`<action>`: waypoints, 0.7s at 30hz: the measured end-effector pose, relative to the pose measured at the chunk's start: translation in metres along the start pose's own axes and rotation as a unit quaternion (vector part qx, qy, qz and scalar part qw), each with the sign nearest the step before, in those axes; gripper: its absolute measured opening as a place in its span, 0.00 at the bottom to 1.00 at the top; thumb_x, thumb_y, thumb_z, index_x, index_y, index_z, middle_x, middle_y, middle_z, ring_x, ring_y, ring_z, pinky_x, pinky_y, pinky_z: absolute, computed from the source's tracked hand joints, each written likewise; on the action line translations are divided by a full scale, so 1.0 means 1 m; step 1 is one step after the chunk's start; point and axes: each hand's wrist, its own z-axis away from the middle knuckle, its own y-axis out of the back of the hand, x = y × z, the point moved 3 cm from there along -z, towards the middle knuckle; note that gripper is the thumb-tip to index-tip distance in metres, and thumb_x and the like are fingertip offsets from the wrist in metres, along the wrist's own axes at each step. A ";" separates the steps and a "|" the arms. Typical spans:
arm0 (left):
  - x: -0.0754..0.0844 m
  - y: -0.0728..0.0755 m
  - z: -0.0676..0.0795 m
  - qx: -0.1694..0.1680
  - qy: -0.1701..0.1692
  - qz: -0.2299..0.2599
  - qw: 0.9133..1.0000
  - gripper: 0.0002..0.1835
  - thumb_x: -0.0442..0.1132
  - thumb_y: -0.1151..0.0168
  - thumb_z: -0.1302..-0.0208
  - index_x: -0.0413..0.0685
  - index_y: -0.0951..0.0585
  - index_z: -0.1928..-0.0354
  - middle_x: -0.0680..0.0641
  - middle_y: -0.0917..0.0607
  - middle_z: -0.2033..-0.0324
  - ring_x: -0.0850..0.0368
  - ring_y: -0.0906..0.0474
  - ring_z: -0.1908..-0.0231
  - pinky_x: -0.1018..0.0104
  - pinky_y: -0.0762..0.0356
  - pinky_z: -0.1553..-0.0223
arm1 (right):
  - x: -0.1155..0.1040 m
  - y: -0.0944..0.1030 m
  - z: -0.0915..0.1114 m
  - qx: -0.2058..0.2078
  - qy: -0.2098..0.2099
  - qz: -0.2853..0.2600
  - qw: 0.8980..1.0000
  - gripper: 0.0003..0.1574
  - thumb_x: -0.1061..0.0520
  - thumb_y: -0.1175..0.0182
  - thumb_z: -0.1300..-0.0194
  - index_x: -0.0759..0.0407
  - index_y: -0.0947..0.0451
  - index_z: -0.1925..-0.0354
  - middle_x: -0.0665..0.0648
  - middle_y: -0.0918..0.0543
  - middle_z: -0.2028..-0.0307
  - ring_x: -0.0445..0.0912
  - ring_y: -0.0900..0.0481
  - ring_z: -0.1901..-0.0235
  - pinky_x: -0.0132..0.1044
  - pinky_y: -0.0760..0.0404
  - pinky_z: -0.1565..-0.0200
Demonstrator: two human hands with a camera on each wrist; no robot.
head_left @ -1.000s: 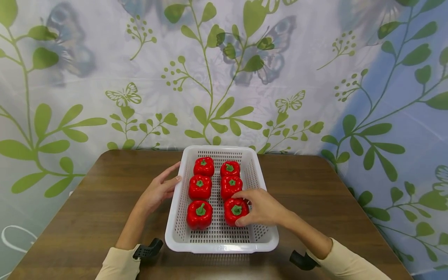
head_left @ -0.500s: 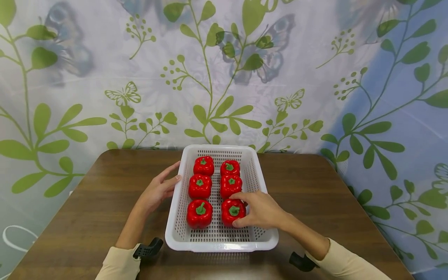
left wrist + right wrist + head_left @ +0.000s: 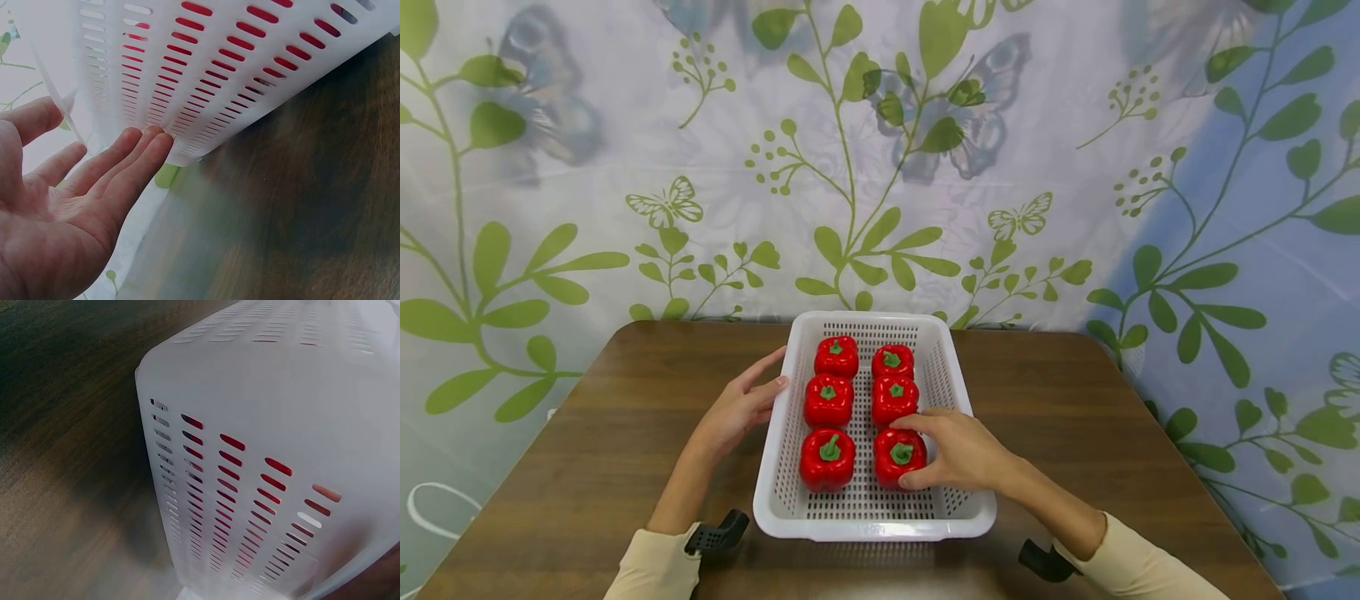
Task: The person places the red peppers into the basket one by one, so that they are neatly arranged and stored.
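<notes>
A white perforated plastic basket [image 3: 863,530] holds red bell peppers with green stems in two columns of three. My right hand [image 3: 966,452] reaches over the basket's right wall, its thumb and fingers bent around the front right bell pepper [image 3: 887,458]. In the right wrist view the basket wall [image 3: 275,387] covers most of this hand. My left hand [image 3: 741,408] is at the basket's left side, thumb by the rim. Seen from the left wrist, its fingers [image 3: 140,165] extend along the outer wall, fingertips right at the perforated side.
Under the basket is a brown wooden table [image 3: 1037,392]. A patterned cloth [image 3: 880,167] with leaves and butterflies hangs behind it. Black wrist mounts [image 3: 718,533] sit at both sleeves. A white cable [image 3: 437,508] shows at the far left.
The right hand and the front right bell pepper shifted slightly left between the first and second frames, and have stayed nearly still since. The left hand and basket have kept their places.
</notes>
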 end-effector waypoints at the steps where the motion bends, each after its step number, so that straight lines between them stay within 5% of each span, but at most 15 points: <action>1: 0.000 0.000 0.000 0.000 0.000 0.000 1.000 0.33 0.48 0.45 0.23 0.64 0.43 0.21 0.33 0.27 0.32 0.38 0.20 0.40 0.46 0.16 0.46 | 0.000 0.000 0.000 0.000 0.002 0.002 1.000 0.39 0.37 0.26 0.47 0.45 0.20 0.38 0.51 0.16 0.43 0.48 0.20 0.45 0.51 0.15 0.46; 21: -0.001 -0.001 0.000 0.000 0.000 0.009 1.000 0.34 0.48 0.44 0.23 0.63 0.43 0.20 0.32 0.26 0.33 0.40 0.18 0.41 0.47 0.16 0.47 | -0.002 0.004 -0.001 -0.036 -0.016 -0.018 0.999 0.43 0.38 0.25 0.48 0.49 0.23 0.36 0.53 0.16 0.42 0.54 0.19 0.44 0.54 0.17 0.44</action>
